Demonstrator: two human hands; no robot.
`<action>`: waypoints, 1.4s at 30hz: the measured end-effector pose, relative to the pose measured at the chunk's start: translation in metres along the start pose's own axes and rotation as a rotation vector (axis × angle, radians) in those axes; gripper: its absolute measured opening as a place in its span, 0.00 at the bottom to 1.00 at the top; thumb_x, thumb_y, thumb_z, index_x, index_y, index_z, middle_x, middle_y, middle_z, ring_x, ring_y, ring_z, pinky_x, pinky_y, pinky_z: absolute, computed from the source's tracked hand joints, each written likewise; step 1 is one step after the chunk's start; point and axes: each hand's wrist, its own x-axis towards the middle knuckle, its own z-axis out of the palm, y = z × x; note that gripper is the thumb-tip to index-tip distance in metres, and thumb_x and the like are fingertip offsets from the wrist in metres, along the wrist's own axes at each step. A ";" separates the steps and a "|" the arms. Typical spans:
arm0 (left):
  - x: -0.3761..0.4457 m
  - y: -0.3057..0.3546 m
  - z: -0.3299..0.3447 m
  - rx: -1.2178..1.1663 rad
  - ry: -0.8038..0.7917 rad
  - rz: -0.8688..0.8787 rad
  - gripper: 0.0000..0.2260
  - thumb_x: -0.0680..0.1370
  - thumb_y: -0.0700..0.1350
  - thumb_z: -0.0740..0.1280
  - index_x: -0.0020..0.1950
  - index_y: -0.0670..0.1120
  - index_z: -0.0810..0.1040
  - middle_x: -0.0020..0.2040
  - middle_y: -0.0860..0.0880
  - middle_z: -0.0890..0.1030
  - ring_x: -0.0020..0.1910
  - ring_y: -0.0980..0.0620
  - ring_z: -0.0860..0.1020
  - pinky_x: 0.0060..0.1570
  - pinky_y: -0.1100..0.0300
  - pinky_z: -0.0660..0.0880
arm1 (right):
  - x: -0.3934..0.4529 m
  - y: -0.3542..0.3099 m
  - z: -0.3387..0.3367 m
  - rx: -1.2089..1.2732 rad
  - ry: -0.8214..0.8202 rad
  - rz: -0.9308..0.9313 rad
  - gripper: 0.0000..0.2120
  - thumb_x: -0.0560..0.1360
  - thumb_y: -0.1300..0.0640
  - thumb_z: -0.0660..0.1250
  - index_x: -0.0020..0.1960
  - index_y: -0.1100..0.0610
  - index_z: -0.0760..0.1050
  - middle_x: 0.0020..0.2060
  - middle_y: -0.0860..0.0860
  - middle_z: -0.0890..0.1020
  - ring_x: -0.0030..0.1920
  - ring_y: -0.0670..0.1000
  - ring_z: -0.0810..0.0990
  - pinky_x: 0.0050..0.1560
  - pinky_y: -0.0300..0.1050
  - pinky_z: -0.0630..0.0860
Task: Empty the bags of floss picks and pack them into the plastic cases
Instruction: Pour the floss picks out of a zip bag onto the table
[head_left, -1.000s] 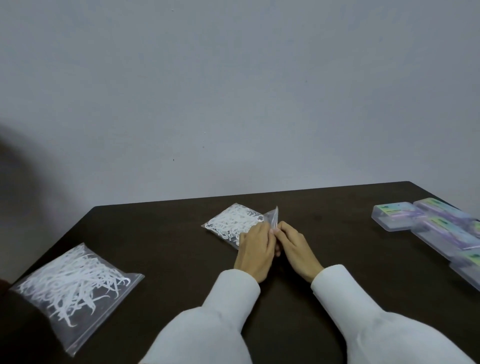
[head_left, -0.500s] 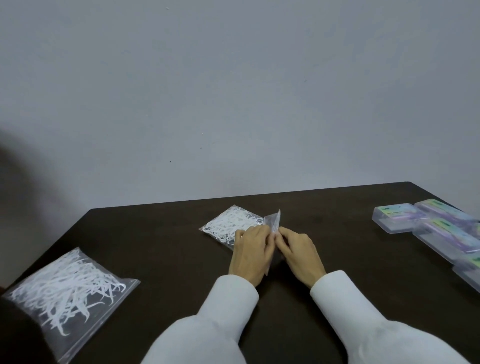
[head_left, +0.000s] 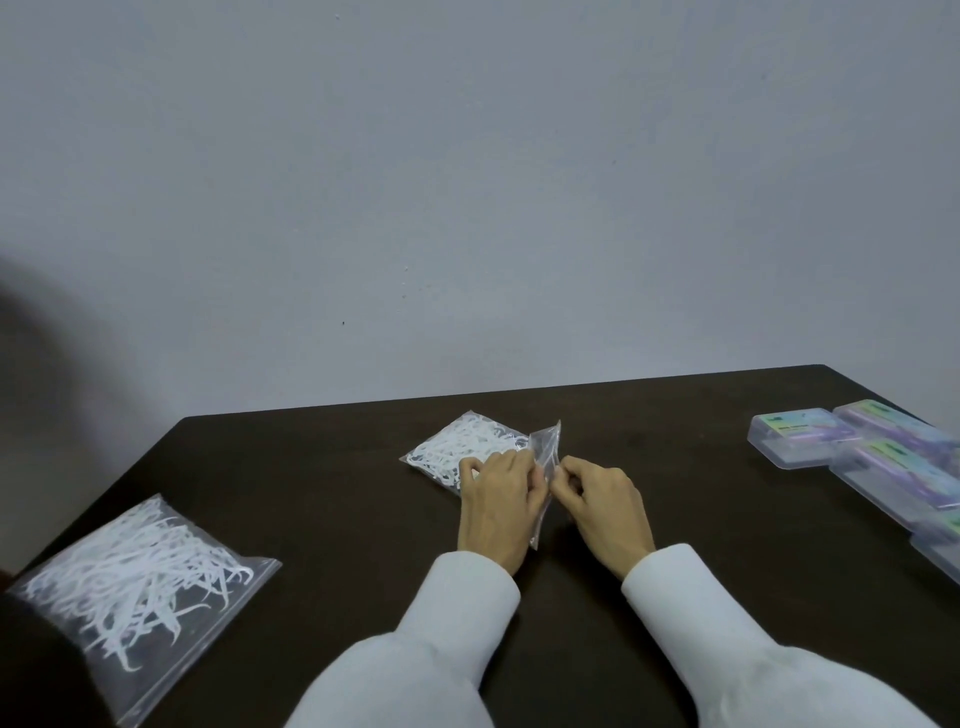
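A small clear bag of white floss picks (head_left: 467, 447) lies at the middle of the dark table (head_left: 332, 483). Its open end is raised between my hands. My left hand (head_left: 501, 501) pinches one side of the bag's mouth and my right hand (head_left: 602, 501) pinches the other side. A larger clear bag of floss picks (head_left: 135, 577) lies flat at the near left. Several clear plastic cases (head_left: 883, 457) with green and purple labels lie closed in a row at the right edge.
A plain grey wall (head_left: 467, 182) stands behind the table's far edge. A dark shape (head_left: 41, 665) covers the lower left corner. Bare tabletop lies between my hands and the cases.
My hands have drawn slightly apart at the bag's mouth. The view has shifted a little, so the left bag sits lower in frame.
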 end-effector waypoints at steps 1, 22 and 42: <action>0.000 0.001 -0.001 0.000 -0.003 -0.002 0.10 0.73 0.48 0.56 0.32 0.51 0.68 0.28 0.55 0.71 0.28 0.54 0.71 0.43 0.60 0.64 | 0.000 0.000 0.000 -0.011 0.005 -0.003 0.12 0.78 0.53 0.60 0.36 0.54 0.69 0.29 0.49 0.74 0.33 0.50 0.74 0.36 0.43 0.69; 0.017 -0.011 -0.030 -0.296 0.106 -0.070 0.13 0.79 0.51 0.54 0.39 0.49 0.74 0.35 0.57 0.73 0.35 0.61 0.68 0.48 0.61 0.63 | 0.017 0.008 -0.014 1.080 -0.040 0.430 0.13 0.81 0.60 0.54 0.52 0.66 0.74 0.52 0.55 0.81 0.54 0.53 0.80 0.50 0.46 0.79; 0.015 -0.012 -0.039 -0.359 -0.789 -0.054 0.52 0.58 0.62 0.78 0.73 0.62 0.51 0.76 0.57 0.47 0.76 0.52 0.42 0.72 0.39 0.42 | 0.013 0.013 -0.042 1.604 -0.383 0.728 0.09 0.70 0.58 0.65 0.47 0.62 0.75 0.41 0.59 0.80 0.45 0.55 0.77 0.53 0.50 0.72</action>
